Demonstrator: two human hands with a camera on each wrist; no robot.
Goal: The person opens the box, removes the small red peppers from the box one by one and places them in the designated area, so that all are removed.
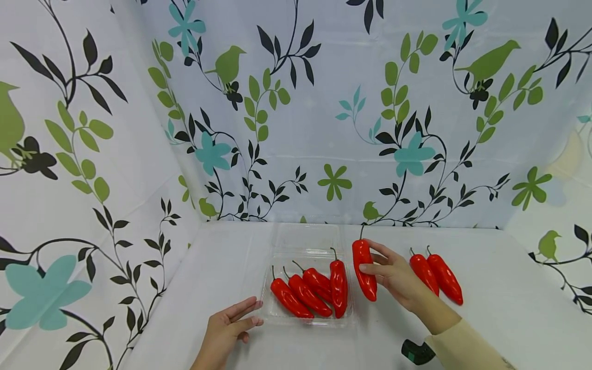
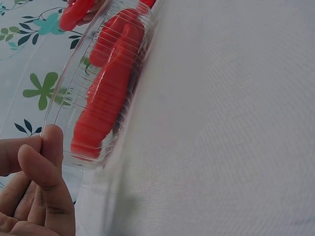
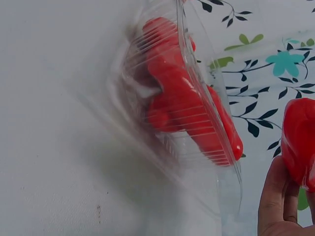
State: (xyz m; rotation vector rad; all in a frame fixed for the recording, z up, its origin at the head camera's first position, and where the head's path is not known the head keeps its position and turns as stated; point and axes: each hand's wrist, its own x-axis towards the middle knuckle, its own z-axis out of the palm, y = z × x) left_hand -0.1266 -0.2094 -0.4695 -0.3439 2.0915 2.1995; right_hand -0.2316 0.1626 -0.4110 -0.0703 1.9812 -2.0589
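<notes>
A clear plastic clamshell container [image 1: 309, 322] lies with its lid raised at the back, holding several shiny red peppers [image 1: 338, 290] with dark stems. My left hand [image 1: 226, 325] is at the container's left side, fingers extended, fingertips right at the rim in the left wrist view. To the right of the container, my right hand [image 1: 396, 277] pinches another red pepper [image 1: 361, 254] between thumb and fingers, stem pointing up. That same pepper [image 3: 298, 142] shows at the right edge of the right wrist view, partly cut off.
Two more red peppers [image 1: 445, 280] lie on the white table [image 1: 499, 267] beyond the right forearm, one partly covered by it. A small black object [image 1: 416, 352] sits beside the right sleeve. Patterned fabric [image 1: 305, 128] hangs behind the table and on both sides.
</notes>
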